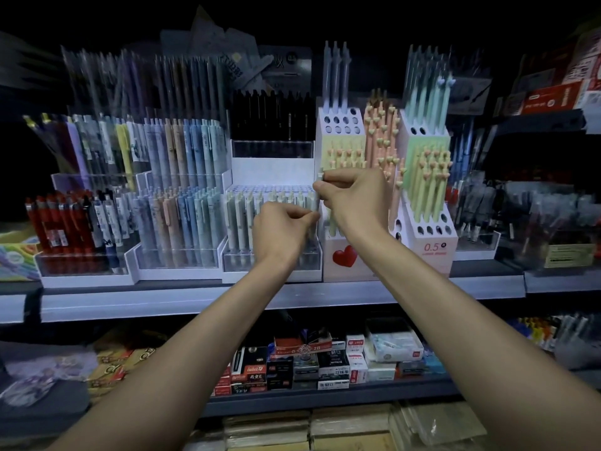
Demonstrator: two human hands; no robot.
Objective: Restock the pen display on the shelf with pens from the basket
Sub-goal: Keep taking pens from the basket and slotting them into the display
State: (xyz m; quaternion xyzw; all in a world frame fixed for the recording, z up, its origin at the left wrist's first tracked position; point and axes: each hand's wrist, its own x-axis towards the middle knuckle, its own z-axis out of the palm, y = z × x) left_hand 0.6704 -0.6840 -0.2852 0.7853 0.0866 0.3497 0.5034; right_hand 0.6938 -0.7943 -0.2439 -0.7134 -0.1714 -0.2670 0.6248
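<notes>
Pen just left of the heart-printed box, top pinched by the right grip, barrel by the left grip, seems mid-insertion; next, lower it straight into the display.

Likely a stationery shop: shelf of pen displays, boxed stock below.

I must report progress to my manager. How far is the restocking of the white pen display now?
Done: pale pens already stand in the front row of the white tiered plastic display. In hand: the right hand pinches the top of a pale grey pen and the left hand pinches it lower, at that row's right end. Left: the holed tier behind looks empty; the basket is not in view.
</notes>
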